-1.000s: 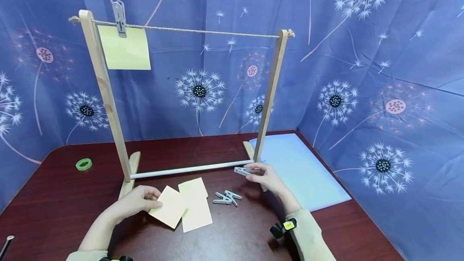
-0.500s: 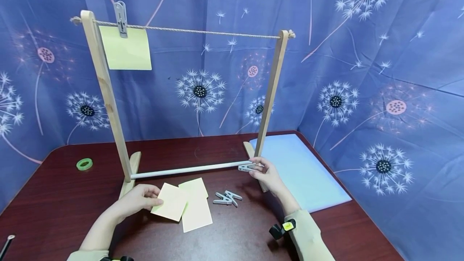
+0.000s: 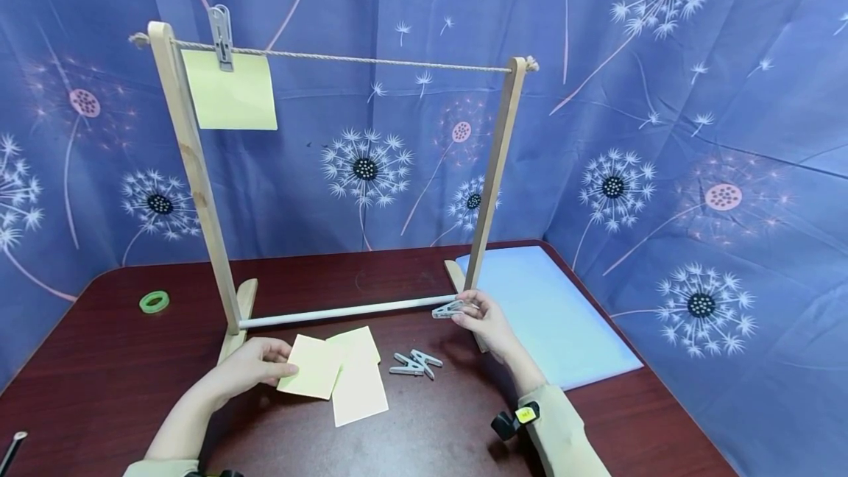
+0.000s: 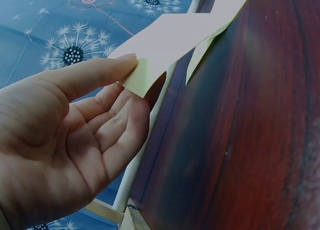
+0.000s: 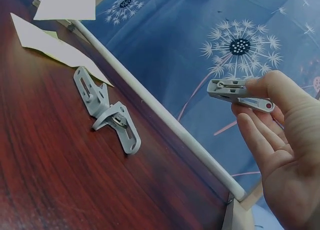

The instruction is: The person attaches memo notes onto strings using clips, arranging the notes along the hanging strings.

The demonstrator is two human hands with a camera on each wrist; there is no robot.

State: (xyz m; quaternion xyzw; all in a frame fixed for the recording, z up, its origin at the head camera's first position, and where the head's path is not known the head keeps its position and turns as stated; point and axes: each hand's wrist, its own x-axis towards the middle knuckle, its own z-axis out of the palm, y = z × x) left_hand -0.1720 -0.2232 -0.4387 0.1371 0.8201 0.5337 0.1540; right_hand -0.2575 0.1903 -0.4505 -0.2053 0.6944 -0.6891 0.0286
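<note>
My left hand (image 3: 250,366) pinches a pale yellow sticky note (image 3: 310,366) by its left edge between thumb and fingers. In the left wrist view the thumb presses flat on the held note (image 4: 167,37). Other sticky notes (image 3: 360,392) lie on the table beneath and right of it. My right hand (image 3: 489,326) holds a grey clothespin (image 3: 447,309) near the right post; the right wrist view shows thumb and fingers on the handle end of this clothespin (image 5: 232,89). Two more clothespins (image 3: 416,364) lie together on the table between the hands.
A wooden frame (image 3: 192,160) with a rope (image 3: 371,59) strung across its top stands behind the hands. One yellow note (image 3: 232,98) hangs there from a clothespin (image 3: 221,35). A white rod (image 3: 344,311) joins its feet. Green tape (image 3: 154,302) lies left, a pale blue board (image 3: 550,315) right.
The left hand's note has turned and levelled, its lower corner swinging up. The right hand has shifted slightly right and up, still holding its clothespin.
</note>
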